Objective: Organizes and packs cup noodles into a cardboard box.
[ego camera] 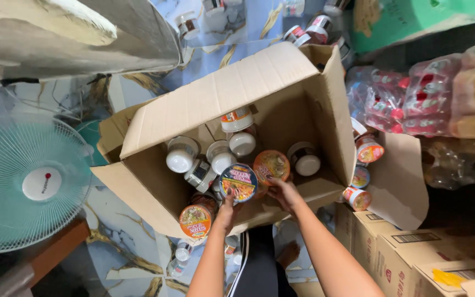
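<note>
— What packaging do we see at the centre of the frame?

— We see a big open brown cardboard box [232,93], and in it white-capped jars [181,155] and round noodle cups: a blue-rimmed lid [238,182] beside an orange one [271,165].

— And lower left of those?

— We find an orange-and-green cup lid [195,220] at the box's lower edge.

— The right side?

— We note red-and-clear wrapped bottle packs [397,102] upper right, more cups [369,149] just outside the box, and closed brown cartons [408,256] with white labels at lower right.
</note>
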